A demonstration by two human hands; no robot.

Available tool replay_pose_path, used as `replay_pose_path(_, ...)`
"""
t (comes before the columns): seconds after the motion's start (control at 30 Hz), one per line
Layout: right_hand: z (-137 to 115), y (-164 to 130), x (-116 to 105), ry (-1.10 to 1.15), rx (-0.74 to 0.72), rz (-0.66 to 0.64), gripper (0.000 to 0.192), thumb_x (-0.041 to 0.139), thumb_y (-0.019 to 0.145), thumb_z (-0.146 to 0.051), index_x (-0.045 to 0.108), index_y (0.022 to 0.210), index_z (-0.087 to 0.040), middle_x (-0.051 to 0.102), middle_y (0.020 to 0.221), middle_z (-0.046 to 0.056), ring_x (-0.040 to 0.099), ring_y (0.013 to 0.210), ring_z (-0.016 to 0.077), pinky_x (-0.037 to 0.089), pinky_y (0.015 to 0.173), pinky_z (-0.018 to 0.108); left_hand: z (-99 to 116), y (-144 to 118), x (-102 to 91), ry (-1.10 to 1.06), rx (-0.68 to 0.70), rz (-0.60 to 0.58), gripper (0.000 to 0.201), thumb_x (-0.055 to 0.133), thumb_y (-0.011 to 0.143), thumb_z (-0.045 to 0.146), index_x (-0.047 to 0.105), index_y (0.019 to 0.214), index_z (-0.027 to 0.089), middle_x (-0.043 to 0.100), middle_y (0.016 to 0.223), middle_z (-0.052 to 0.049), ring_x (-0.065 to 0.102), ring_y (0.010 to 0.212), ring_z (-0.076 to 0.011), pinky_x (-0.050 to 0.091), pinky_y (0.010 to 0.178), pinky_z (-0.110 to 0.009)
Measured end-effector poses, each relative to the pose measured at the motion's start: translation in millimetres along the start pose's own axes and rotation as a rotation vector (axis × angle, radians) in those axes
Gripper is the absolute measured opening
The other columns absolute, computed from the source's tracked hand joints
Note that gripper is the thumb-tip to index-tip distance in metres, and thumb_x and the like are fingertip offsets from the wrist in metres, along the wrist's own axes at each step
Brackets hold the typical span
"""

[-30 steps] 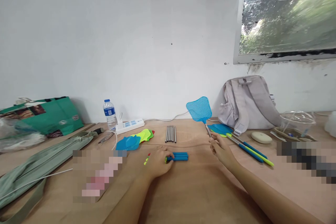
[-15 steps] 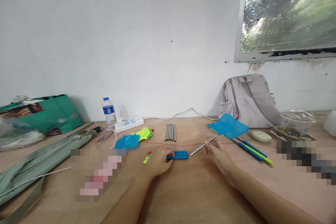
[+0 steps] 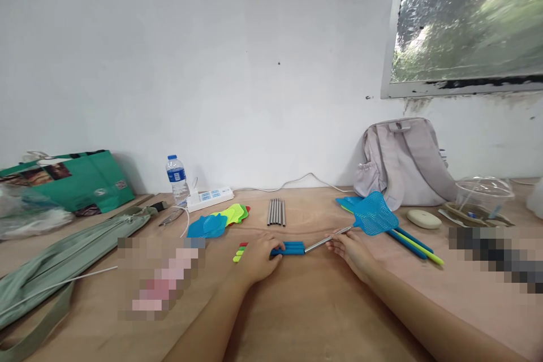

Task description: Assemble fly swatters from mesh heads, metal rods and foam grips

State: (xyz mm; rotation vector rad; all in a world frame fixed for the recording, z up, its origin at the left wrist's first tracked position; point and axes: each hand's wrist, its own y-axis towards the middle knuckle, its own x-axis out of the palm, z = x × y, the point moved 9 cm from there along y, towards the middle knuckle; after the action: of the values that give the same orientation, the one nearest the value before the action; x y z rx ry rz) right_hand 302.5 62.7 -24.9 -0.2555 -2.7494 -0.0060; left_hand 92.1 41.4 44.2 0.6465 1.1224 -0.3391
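Note:
My left hand (image 3: 258, 257) rests on the wooden table (image 3: 305, 305), its fingers on the left end of a row of blue handle grips (image 3: 289, 248). My right hand (image 3: 354, 251) pinches the metal rod (image 3: 326, 240) of a blue fly swatter (image 3: 373, 214). The swatter lies low and nearly level, its head to the right, and the rod's free end meets the right end of the blue grips. Small red, green and yellow caps (image 3: 240, 251) lie just left of my left hand.
Several bare metal rods (image 3: 276, 212) lie behind the grips. Loose blue, yellow and green swatter heads (image 3: 216, 222) sit at left, finished swatters (image 3: 409, 240) at right. A water bottle (image 3: 176, 178), power strip (image 3: 210, 198), green bag (image 3: 72, 181), grey backpack (image 3: 403, 164) line the wall.
My right hand swung the swatter from upright down to nearly level and brought the rod's end against the blue grips. My left hand stayed on the grips.

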Motion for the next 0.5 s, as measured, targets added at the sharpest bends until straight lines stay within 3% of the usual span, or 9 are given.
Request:
replay_pose_path(0.33, -2.5, -3.4, 2.9, -0.004, 0.018, -0.052, 0.010, 0.060, 0.065, -0.025, 0.050, 0.066, -0.021, 0.067, 0.072, 0.005, 0.063, 0.065, 0.0186, 0.053, 0.063, 0.034, 1.9, 2.3, 6.7, 0.013, 0.008, -0.037, 0.017, 0.051, 0.077, 0.023, 0.060, 0.091, 0.023, 0.057, 0.092, -0.003, 0.050, 0.091, -0.0188, 0.038, 0.077, -0.029)
replay_pose_path(0.5, -1.7, -1.7, -2.1, 0.039, 0.080, -0.041, 0.010, 0.049, 0.072, -0.027, 0.050, 0.064, -0.021, 0.066, 0.068, 0.005, 0.062, 0.059, 0.0173, 0.051, 0.060, 0.033, 6.5, 4.8, 11.3, 0.052, 0.018, -0.055, 0.020, 0.048, 0.080, 0.027, 0.060, 0.096, 0.023, 0.058, 0.093, -0.004, 0.051, 0.091, -0.0198, 0.037, 0.078, -0.030)
